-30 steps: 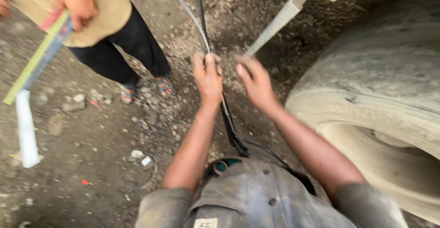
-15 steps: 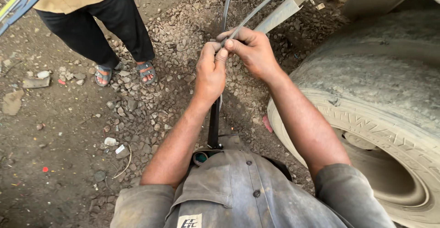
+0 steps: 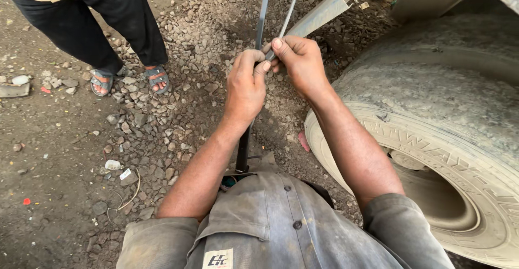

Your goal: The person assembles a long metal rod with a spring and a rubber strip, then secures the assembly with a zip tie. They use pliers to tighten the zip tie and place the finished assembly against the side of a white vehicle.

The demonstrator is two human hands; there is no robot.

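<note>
My left hand (image 3: 246, 88) grips a dark flat strap or cable (image 3: 263, 9) that runs from the top of the view down to my chest. My right hand (image 3: 298, 61) is closed beside it, pinching a thin grey wire (image 3: 289, 12) that also rises to the top of the view. The two hands touch at the fingertips, above stony ground. The strap continues below my left hand (image 3: 243, 150) toward my grey shirt.
A large dusty vehicle tyre (image 3: 432, 128) fills the right side. A grey metal bar (image 3: 324, 12) slants at top centre. Another person in black trousers and sandals (image 3: 124, 77) stands at upper left. Loose stones and dirt (image 3: 151, 134) cover the ground.
My hands came together from apart and closed on the strap and wire. The view shifted, so the other person moved toward the upper left and the long tool in their hand left the view.
</note>
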